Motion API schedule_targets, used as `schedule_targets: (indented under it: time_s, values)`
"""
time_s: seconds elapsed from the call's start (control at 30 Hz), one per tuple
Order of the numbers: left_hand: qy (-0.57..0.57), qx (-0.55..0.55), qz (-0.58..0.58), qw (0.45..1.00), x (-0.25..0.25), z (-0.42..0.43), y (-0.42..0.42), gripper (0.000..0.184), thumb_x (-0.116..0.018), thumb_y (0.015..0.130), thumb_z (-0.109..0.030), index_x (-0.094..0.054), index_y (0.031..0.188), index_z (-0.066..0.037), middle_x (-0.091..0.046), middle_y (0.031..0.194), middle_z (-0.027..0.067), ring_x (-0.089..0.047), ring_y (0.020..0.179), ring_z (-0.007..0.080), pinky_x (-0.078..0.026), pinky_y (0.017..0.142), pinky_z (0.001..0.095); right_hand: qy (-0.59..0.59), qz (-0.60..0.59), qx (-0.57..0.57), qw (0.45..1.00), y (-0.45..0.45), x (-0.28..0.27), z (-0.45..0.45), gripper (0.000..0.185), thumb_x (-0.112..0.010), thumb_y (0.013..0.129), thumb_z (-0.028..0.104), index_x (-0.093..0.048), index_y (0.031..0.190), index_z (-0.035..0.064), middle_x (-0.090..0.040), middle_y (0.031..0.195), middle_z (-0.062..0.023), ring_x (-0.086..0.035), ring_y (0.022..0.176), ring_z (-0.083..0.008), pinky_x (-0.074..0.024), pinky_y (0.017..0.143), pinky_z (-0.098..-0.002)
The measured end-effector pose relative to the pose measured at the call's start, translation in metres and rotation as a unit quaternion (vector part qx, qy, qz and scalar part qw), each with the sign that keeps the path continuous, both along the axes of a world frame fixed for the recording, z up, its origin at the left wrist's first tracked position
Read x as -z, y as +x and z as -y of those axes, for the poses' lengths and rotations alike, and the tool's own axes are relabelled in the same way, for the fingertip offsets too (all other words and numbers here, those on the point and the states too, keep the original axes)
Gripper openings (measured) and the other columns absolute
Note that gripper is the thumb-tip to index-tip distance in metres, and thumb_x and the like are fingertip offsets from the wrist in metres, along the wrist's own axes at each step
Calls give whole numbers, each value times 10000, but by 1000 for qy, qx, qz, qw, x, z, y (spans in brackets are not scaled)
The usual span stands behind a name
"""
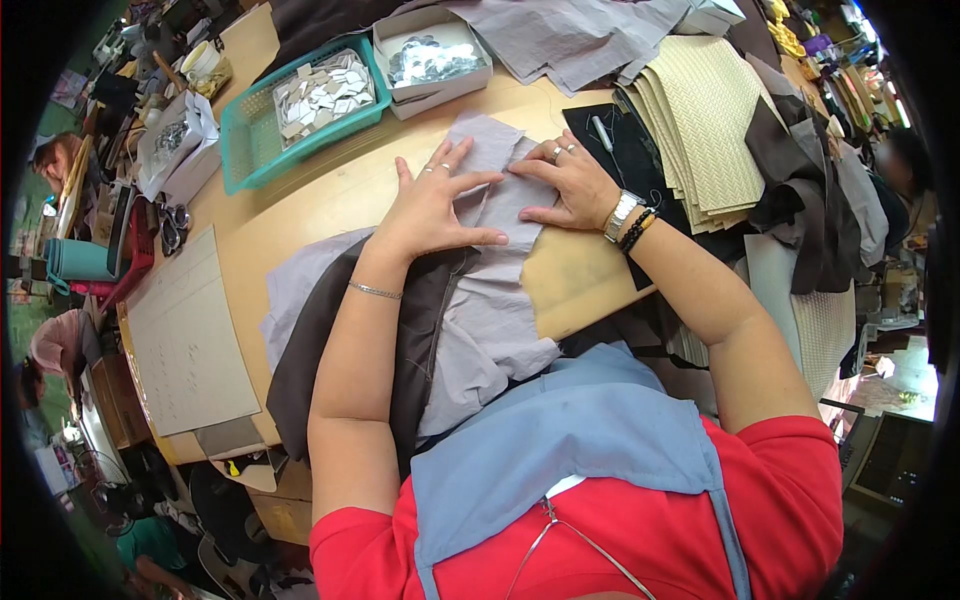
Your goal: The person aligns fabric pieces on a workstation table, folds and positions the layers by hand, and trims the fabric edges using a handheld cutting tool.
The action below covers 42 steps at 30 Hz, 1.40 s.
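Note:
A wrinkled light grey-mauve cloth [490, 310] runs over the front of the wooden table, with a dark brown fabric piece [330, 340] beside and partly under my left forearm. My left hand [436, 200] lies on the grey cloth with its fingers spread. My right hand [572, 182] rests on the cloth's right edge, thumb and fingers apart, fingertips touching the fabric. Between the two hands a fold or seam of the cloth shows. Nothing is gripped in either hand.
A teal basket [235, 150] with a tray of small white pieces and a white box [430, 95] of shiny metal pieces stand behind. At right lie a black cloth [630, 150] and stacked woven cream sheets [700, 120]. A cardboard pattern [190, 330] lies left. Other people sit further left.

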<state>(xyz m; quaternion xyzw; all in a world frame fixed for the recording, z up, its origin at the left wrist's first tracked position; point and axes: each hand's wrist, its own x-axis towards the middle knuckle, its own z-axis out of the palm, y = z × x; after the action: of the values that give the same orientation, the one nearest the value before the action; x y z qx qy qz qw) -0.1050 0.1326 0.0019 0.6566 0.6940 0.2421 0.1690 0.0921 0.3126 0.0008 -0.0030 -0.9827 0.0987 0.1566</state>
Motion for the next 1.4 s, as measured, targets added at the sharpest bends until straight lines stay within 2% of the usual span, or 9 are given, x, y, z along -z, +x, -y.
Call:
schedule_targets:
  time_s: [0.2, 0.57, 0.77, 0.87, 1.07, 1.27, 1.37, 1.4]
  values:
    - [-1, -2, -1, 1000, 2, 0, -1, 862, -811, 528, -691, -644, 1280, -304, -357, 1538, 218, -230, 1470, 406, -53, 1044, 803, 1, 25, 11, 1000, 1, -4, 3, 646, -740, 781, 513, -594, 1341, 226, -592, 1123, -113, -534, 1031, -319, -352, 1065, -548]
    - [3, -11, 13, 1000, 4, 0, -1, 999, -818, 502, -694, -574, 1353, -229, -372, 1533, 207, -249, 1467, 391, -63, 1049, 800, -4, 13, 0, 1000, 0, -2, 0, 664, -759, 771, 489, -591, 1345, 200, -595, 1126, -118, -528, 1041, -323, -390, 1027, -491]
    - [1, -9, 15, 1000, 2, 0, -1, 949, -824, 500, -681, -597, 1298, -220, -380, 1527, 210, -251, 1466, 391, -62, 1051, 799, -12, 26, 9, 1000, 0, -4, 2, 680, -761, 765, 500, -585, 1351, 202, -595, 1126, -123, -529, 1043, -325, -379, 1047, -501]
    - [-19, -10, 11, 1000, 0, 0, 0, 898, -845, 535, -628, -589, 1300, -234, -358, 1556, 155, -218, 1484, 370, -36, 1067, 779, -8, 28, 11, 1000, 1, -2, 1, 691, -756, 767, 507, -575, 1361, 205, -597, 1127, -123, -530, 1045, -329, -373, 1057, -510]
    - [-19, -15, 9, 1000, 1, 0, 0, 853, -838, 554, -622, -621, 1249, -177, -359, 1555, 155, -224, 1484, 363, -38, 1073, 775, -19, 26, 15, 999, 0, -2, 2, 690, -746, 775, 515, -569, 1366, 207, -598, 1130, -119, -533, 1048, -328, -368, 1060, -517]
    - [-26, -22, 5, 999, 0, -1, 1, 844, -833, 566, -620, -625, 1241, -158, -367, 1550, 159, -236, 1480, 360, -50, 1076, 771, -24, 25, 14, 999, 0, -2, 1, 665, -746, 773, 510, -591, 1341, 202, -600, 1126, -116, -535, 1035, -325, -357, 1062, -517]
    - [-15, -28, -8, 999, 2, -1, 1, 888, -813, 535, -658, -636, 1239, -146, -397, 1526, 174, -277, 1463, 350, -96, 1062, 787, -16, 20, 10, 1000, -1, -3, 3, 649, -747, 774, 504, -605, 1324, 191, -599, 1126, -115, -535, 1031, -324, -352, 1062, -525]
    - [-10, -31, -23, 999, 0, -2, 2, 836, -790, 589, -643, -630, 1250, -157, -406, 1525, 150, -288, 1460, 334, -102, 1061, 788, -13, 18, 5, 1000, -1, -3, 2, 643, -746, 774, 502, -608, 1319, 187, -599, 1126, -114, -535, 1030, -324, -351, 1062, -529]
